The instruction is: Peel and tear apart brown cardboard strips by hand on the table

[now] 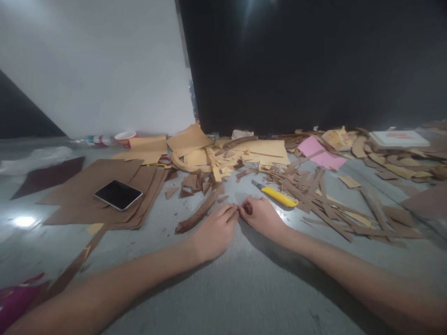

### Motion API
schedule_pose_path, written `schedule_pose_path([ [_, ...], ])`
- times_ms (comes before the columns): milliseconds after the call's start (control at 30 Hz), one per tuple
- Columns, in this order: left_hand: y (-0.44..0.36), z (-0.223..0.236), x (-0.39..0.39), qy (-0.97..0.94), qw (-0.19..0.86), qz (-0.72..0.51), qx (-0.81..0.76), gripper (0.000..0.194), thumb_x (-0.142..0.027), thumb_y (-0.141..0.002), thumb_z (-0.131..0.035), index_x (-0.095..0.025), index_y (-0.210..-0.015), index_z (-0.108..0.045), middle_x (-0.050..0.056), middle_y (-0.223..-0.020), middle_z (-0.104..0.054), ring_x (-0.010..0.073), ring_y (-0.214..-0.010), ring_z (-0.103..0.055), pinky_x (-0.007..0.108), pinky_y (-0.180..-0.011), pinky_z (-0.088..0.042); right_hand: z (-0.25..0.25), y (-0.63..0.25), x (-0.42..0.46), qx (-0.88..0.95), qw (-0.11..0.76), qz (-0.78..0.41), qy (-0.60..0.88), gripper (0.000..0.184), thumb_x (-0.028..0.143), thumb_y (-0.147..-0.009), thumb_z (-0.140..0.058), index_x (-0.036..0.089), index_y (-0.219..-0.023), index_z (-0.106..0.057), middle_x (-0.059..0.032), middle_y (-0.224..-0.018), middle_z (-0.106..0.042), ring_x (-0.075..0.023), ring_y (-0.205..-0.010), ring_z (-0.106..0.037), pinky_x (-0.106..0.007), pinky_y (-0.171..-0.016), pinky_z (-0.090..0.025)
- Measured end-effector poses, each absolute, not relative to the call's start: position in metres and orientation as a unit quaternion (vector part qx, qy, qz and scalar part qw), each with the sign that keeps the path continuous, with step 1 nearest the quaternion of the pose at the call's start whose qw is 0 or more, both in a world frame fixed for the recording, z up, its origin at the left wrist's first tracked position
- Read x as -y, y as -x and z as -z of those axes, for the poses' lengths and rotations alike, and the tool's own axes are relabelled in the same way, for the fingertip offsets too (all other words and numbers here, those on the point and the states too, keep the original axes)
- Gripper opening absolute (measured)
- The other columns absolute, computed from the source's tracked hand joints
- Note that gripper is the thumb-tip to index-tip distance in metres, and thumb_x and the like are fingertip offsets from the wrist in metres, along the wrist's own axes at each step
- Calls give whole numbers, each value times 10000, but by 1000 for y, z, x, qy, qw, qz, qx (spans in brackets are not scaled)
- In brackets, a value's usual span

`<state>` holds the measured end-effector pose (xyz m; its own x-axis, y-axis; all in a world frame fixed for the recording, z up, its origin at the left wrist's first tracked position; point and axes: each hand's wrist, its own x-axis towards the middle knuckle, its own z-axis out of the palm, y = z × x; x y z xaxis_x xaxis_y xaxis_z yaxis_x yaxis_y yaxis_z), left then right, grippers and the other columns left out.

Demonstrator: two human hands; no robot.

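Near the middle of the surface, my left hand (219, 231) and my right hand (262, 217) meet with their fingertips together. Both are closed in a pinch around a small dark brown piece (239, 209), mostly hidden by the fingers. Just beyond my left hand lies a curved, ridged brown strip (199, 211), which passes close to its fingers. A yellow box cutter (279, 196) with its blade out rests beyond my right hand, untouched. Small brown cut scraps (193, 184) are scattered farther back.
A smartphone (118, 194) lies on stacked brown sheets (80, 204) at left. Long brown offcuts (335, 209) spread across the right, near a pink sheet (321, 152). Tan sheets (188, 139), red-handled scissors (164, 161) and a paper cup (125, 137) sit at the back.
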<state>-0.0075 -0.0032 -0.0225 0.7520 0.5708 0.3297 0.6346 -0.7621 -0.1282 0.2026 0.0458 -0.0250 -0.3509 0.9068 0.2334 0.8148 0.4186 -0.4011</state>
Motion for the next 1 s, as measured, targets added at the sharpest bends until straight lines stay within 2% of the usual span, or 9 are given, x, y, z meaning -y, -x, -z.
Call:
schedule_pose_path([
  [67,8,22,4,928,108,138,330,460,-134,-1032,-466,-35,-1441,-651,202,-1455,-695,303,-1469,-566,472,-1294,-385,24,-210,-44,827,242,-90,499,173,341,-1027,-667,214,-942,-749,-28,-672,-708,-216,-690,-644,-333,-742,-409],
  [133,8,21,4,927,112,136,332,438,-132,-1038,-463,-39,-1412,-672,196,-1440,-705,295,-1462,-574,453,-1289,-393,24,-221,-42,851,273,-66,443,254,369,-1089,-575,214,-1034,-769,-29,-683,-706,-205,-684,-628,-343,-779,-412],
  [233,8,17,4,932,132,116,317,404,-115,-1042,-448,-27,-1340,-708,197,-1437,-706,285,-1424,-609,415,-1291,-388,25,-233,-42,901,264,-27,344,474,313,-1139,-426,201,-793,-730,-47,-652,-671,-185,-650,-595,-360,-789,-390],
  [367,7,12,5,935,118,113,314,426,-78,-1031,-420,-42,-1357,-693,178,-1424,-714,273,-1440,-597,417,-1306,-369,27,-235,-48,925,239,-2,297,481,259,-1124,-423,186,-758,-726,-35,-609,-630,-171,-579,-532,-363,-743,-374],
  [500,7,13,6,934,106,131,316,433,-99,-1044,-418,-31,-1397,-659,192,-1427,-705,282,-1446,-584,445,-1294,-392,28,-232,-52,930,205,-29,304,507,255,-1103,-445,204,-654,-675,-21,-582,-597,-153,-537,-465,-358,-743,-383],
  [667,7,18,8,920,61,162,352,439,-153,-1066,-435,-68,-1452,-627,184,-1488,-665,276,-1501,-521,453,-1295,-395,28,-232,-52,924,215,-68,310,493,253,-1081,-462,224,-618,-626,-22,-571,-583,-163,-546,-443,-370,-762,-405],
  [800,11,24,9,896,17,164,411,480,-199,-1081,-430,-113,-1534,-561,167,-1601,-568,298,-1581,-410,513,-1293,-388,23,-233,-51,938,217,-85,256,441,250,-1070,-463,231,-665,-637,-20,-594,-588,-172,-570,-462,-361,-755,-401],
  [1000,18,34,4,898,-10,143,417,586,-164,-1054,-409,-139,-1639,-417,182,-1734,-369,329,-1659,-236,560,-1283,-366,11,-236,-51,938,197,-156,238,452,263,-1080,-448,236,-647,-575,-14,-613,-575,-173,-613,-478,-344,-769,-407],
])
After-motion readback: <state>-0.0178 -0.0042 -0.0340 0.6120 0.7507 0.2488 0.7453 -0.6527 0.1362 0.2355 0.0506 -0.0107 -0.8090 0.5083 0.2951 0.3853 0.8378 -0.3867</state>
